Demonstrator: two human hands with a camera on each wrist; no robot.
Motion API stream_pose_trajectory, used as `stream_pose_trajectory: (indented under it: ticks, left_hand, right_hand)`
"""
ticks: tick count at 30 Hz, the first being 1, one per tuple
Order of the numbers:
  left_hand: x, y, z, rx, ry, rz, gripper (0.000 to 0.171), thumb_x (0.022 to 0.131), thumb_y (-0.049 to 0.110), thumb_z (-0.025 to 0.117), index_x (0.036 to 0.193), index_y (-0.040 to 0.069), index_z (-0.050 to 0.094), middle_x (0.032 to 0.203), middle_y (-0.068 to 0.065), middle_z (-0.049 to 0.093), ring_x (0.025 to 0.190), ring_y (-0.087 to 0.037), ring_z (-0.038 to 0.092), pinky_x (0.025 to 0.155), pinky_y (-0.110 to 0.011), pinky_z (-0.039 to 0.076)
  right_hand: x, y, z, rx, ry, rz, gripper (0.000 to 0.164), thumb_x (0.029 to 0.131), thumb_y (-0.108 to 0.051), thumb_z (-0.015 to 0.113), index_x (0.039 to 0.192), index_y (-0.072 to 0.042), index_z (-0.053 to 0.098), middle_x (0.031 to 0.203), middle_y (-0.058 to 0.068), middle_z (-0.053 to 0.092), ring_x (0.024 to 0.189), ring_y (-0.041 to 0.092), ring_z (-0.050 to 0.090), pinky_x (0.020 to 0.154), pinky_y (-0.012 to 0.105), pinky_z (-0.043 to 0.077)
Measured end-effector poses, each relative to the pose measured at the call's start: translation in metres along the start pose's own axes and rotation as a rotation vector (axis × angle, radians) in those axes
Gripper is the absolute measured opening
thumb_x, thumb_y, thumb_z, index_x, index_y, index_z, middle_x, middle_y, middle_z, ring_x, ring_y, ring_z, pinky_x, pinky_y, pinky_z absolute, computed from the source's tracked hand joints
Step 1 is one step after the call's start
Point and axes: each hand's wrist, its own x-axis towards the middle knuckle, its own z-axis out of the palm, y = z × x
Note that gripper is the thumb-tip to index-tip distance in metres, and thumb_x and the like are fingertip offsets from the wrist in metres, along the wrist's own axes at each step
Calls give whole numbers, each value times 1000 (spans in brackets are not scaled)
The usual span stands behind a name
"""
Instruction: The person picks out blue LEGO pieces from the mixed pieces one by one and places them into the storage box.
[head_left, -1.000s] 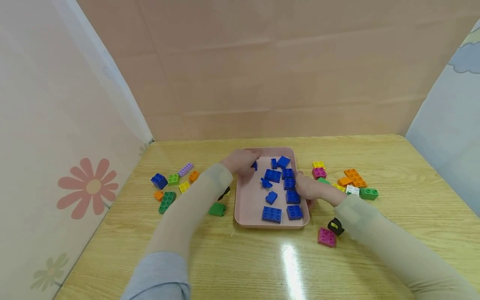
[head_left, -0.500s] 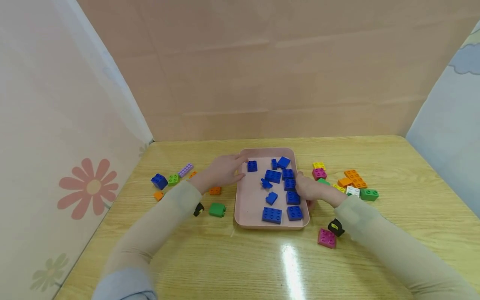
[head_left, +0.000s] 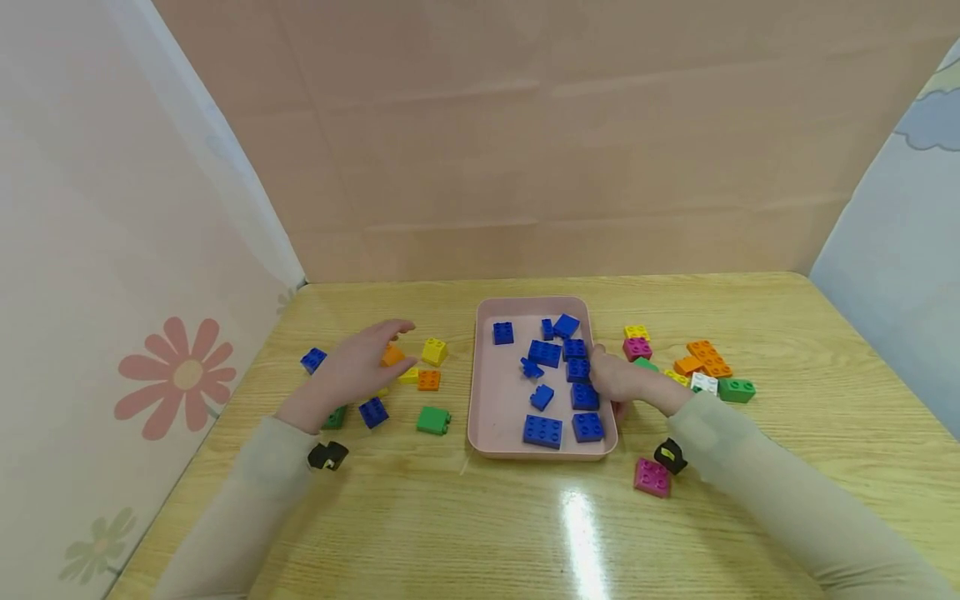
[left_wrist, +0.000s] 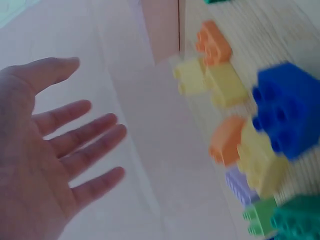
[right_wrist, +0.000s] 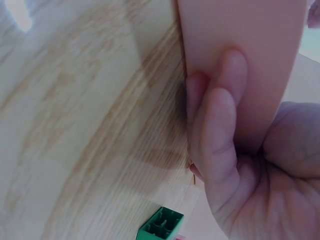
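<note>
A pink tray [head_left: 495, 425] with several blue bricks [head_left: 544, 353] in it lies on the wooden table. My right hand [head_left: 618, 375] grips its right wall; in the right wrist view the fingers [right_wrist: 220, 130] lie against the outer side and the thumb goes over the rim. Left of the tray, my left hand [head_left: 348, 367] hovers over loose bricks, holding nothing, fingers spread in the left wrist view. Near it are a blue brick [head_left: 373, 412], an orange brick [head_left: 392, 356] and a yellow brick [head_left: 434, 352]. Another blue brick [head_left: 313, 360] sits farther left, partly beside the hand.
A green brick [head_left: 433, 420] lies between the left hand and the tray. Right of the tray are orange bricks [head_left: 708, 358], a white brick [head_left: 704, 382], a green brick [head_left: 737, 390] and pink bricks [head_left: 652, 477]. A paper-like backdrop [head_left: 555, 167] rises behind the table.
My left hand has let go of a small blue brick in the tray's far left corner and moved left and nearer, over the loose bricks. The right hand stays on the tray.
</note>
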Motion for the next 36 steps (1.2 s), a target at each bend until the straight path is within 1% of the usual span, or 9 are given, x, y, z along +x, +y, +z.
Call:
stream_pose_trajectory:
  ticks: [3,5,9,11,14,18,22,30,36]
  left_hand:
    - [-15,-9,-1,-3,-24,-40,69,93,39,64,147,8,35,143,-20,44,122,-41,49,88,-54,47]
    - [-25,-12,1,-8,-58,-70,76,92,39,65,151,8,28,146,-25,38,125,-46,44,89,-58,45]
    - [-40,-17,9,-11,-105,-97,85,90,36,69,153,7,20,147,-31,33,126,-51,40,89,-62,43]
    - [-46,-19,13,0,-109,-102,86,89,34,70,153,6,20,146,-32,33,126,-53,40,89,-62,43]
    - [-53,-20,19,34,-111,-116,83,88,32,72,151,4,26,143,-33,36,124,-54,41,88,-61,44]
    - [-55,-19,24,65,-135,-135,76,89,31,71,148,3,34,136,-35,42,114,-51,51,84,-57,48]
    - [-56,-17,29,86,-175,-152,71,90,29,70,147,2,36,131,-36,46,104,-42,58,79,-51,51]
    - [-56,-15,33,115,-181,-174,65,91,25,69,143,0,40,127,-37,48,106,-44,57,82,-52,50]
    - [-55,-15,36,107,-235,-192,55,92,24,68,137,1,47,128,-36,48,107,-43,58,86,-54,48]
  right_hand:
    - [0,0,0,-13,7,-2,51,103,-2,25,137,24,-2,67,19,59,49,28,64,45,33,52]
    - [0,0,0,-14,7,3,51,103,-3,25,137,23,-2,68,19,59,48,27,64,45,32,52]
    - [0,0,1,-2,6,9,49,104,-3,24,138,22,-2,67,19,60,49,27,65,45,31,52]
    - [0,0,1,-5,9,6,49,103,-2,24,137,23,-1,66,19,60,49,28,65,45,31,52]
    - [0,0,2,-14,13,-3,48,103,-1,24,136,24,0,64,18,60,49,28,65,45,31,52]
    - [0,0,1,-34,13,-12,49,103,-1,25,136,24,0,65,18,59,49,27,65,45,31,52]
    - [1,0,1,-45,18,-11,49,103,-2,24,137,24,0,69,19,58,49,27,65,45,30,52]
    - [1,0,0,-32,13,-9,50,103,-2,23,138,23,-2,71,20,58,49,27,65,45,31,52]
    - [1,0,0,-28,15,-10,49,103,-2,22,138,23,-2,72,19,58,49,26,65,45,31,52]
